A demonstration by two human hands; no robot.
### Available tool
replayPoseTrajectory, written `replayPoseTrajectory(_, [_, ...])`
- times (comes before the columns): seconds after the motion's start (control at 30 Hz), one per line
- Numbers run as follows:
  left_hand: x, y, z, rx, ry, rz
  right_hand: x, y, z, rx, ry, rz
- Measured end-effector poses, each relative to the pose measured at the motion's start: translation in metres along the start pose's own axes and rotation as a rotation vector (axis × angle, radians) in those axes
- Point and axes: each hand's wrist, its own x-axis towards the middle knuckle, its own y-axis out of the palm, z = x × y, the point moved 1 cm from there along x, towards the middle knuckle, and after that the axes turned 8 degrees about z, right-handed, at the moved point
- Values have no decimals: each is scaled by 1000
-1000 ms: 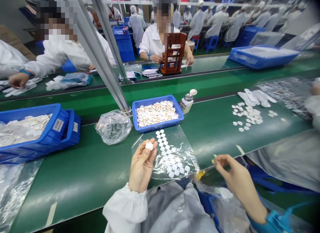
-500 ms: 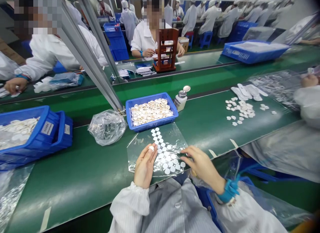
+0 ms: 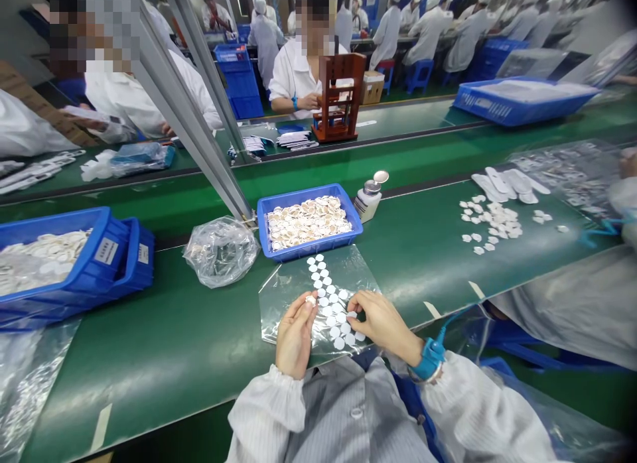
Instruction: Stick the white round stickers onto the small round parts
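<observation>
Between the thumb and fingers of my left hand is a small white round piece. My right hand reaches in from the right, thumb and forefinger pinched at the edge of a white disc. Several more flat white discs lie in rows on a clear plastic sheet under both hands. Just beyond the sheet, a blue tray is filled with similar round white pieces. A blue band circles my right wrist.
A white pump bottle with its lid up stands right of the tray. Crumpled clear plastic lies to its left, near a metal post. Blue bins stand far left. Loose white pieces lie on the right. Co-workers sit across the green bench.
My right hand has moved left over the discs, and its thumb and forefinger have closed at one. My left hand keeps its piece. The view has shifted slightly.
</observation>
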Motion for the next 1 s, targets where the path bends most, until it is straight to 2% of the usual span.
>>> replayPoseTrajectory(0.13, [-1, 3, -4, -43, -21, -7, -5, -11, 5, 111, -66, -123])
replayPoseTrajectory(0.27, [-9, 30, -13, -177, -45, 40, -10, -21, 36, 199, -185, -287])
replayPoseTrajectory(0.4, [-20, 67, -24, -454, -151, 194, -7, -20, 75, 136, -477, -382])
replayPoseTrajectory(0.5, [-26, 79, -34, -516, -111, 276, -6, -21, 89, 69, -655, -378])
replayPoseTrajectory(0.6, [-29, 81, -43, -497, 17, 368, -8, -29, 92, 160, -623, -341])
replayPoseTrajectory(0.77, [-37, 89, -53, -398, 180, 470, -7, -41, 100, 220, -387, -303])
replayPoseTrajectory(0.87, [-42, 93, -54, -327, 211, 479, -2, -46, 106, 234, -343, -214])
replayPoseTrajectory(1.0, [-47, 95, -56, -273, 207, 464, 1, -55, 111, 211, -347, -168])
